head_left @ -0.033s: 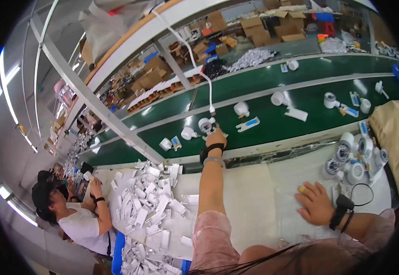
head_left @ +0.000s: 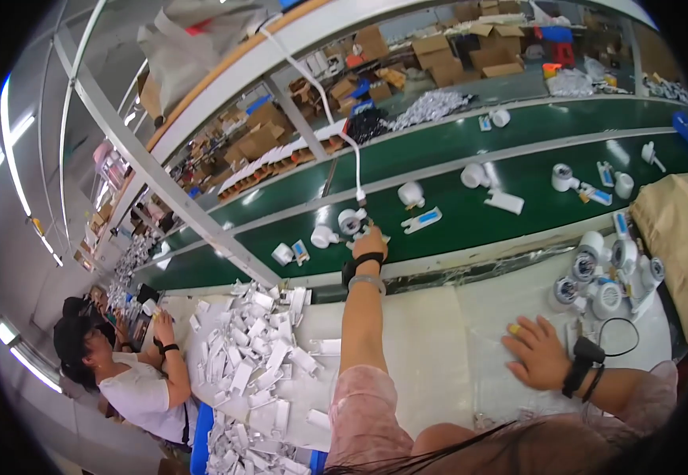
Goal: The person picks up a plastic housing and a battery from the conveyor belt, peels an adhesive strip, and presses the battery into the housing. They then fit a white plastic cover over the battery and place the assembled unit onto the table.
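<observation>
My left hand [head_left: 370,244] reaches out over the green conveyor belt, its fingers closed around a small white plastic piece [head_left: 385,236] that the hand mostly hides. Just beyond it lies a round white housing [head_left: 351,221] with a dark inner face. The end of a white cable [head_left: 360,192] hangs close above. My right hand [head_left: 539,353] rests palm down on the table, fingers spread, holding nothing. Near it stands a cluster of round white housings [head_left: 608,299] with grilled faces, and a thin black loop [head_left: 617,336] lies by the wrist.
White housings and blue-labelled flat pieces [head_left: 423,220] are spread along the belt [head_left: 447,245]. A heap of white plastic parts [head_left: 258,342] covers the table's left side, above a blue bin [head_left: 200,443]. A slanting metal post [head_left: 154,170] stands ahead left. A co-worker [head_left: 134,380] sits left; brown paper [head_left: 668,237] lies right.
</observation>
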`<move>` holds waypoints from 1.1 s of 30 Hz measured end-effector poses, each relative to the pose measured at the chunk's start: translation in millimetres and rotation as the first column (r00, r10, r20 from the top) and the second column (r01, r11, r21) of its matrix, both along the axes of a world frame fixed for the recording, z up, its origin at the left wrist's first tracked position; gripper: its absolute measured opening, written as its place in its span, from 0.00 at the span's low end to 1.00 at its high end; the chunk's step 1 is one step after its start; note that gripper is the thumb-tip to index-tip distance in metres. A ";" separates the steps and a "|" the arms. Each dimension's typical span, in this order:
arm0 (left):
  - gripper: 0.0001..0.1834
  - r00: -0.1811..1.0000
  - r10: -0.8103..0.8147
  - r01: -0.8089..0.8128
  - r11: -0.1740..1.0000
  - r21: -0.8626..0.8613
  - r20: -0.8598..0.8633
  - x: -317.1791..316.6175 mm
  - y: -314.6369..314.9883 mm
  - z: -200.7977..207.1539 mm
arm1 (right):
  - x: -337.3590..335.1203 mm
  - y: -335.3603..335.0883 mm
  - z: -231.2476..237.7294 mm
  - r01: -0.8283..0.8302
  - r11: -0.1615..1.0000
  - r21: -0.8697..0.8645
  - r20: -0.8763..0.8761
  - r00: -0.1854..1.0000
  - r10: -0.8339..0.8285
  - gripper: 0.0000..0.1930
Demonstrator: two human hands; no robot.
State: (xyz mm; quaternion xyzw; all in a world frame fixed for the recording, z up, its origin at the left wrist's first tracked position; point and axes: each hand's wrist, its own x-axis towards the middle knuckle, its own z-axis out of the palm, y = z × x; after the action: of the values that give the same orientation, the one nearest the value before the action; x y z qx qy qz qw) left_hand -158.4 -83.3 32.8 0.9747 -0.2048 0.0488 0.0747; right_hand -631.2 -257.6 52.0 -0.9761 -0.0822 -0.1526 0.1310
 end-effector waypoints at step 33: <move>0.10 0.911 -0.255 0.224 0.966 0.130 0.325 -55.8 34.6 -6.6 | -7.1 -10.5 -4.4 0.006 1.000 -0.006 0.061 0.998 -0.006 0.23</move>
State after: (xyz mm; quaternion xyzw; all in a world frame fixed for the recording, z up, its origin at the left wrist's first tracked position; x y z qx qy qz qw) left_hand -214.2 -48.7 26.2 0.9217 -0.3344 0.1968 -0.0004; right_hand -638.4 -268.1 47.5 -0.9716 -0.0837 -0.1825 0.1250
